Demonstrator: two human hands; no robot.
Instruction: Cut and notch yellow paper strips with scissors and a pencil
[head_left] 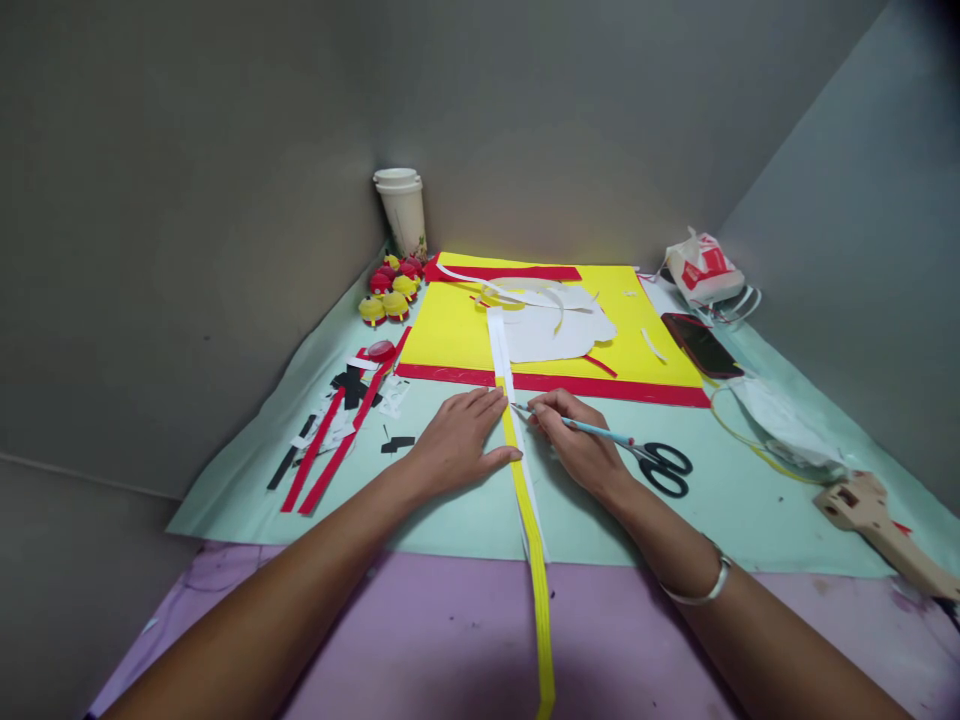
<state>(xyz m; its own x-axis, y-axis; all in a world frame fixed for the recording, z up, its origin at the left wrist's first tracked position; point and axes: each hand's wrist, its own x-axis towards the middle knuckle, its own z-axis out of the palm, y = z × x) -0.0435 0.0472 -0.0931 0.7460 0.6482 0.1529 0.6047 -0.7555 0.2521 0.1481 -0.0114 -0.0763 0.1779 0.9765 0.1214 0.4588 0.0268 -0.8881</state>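
Note:
My left hand (466,438) lies flat with its fingers stretched out, pressing on a long yellow strip (531,530) marked with lengthwise lines. Beneath that runs a white strip (498,340), whose far end reaches onto the yellow sheet. In my right hand (574,440) is a slim light-blue pencil (596,430), its tip touching or nearly touching the strips beside my left fingertips. Black-handled scissors (664,468) lie just right of my right wrist, their blades partly hidden behind the hand.
A yellow sheet (450,340) with red bands bears white cut paper (559,335). At left are red strips (330,460), black scraps (349,385), small red-and-yellow pieces (395,305) and a lidded cup (405,215). Rightward lie a phone (701,345), a tissue pack (703,270) and a glue gun (874,520).

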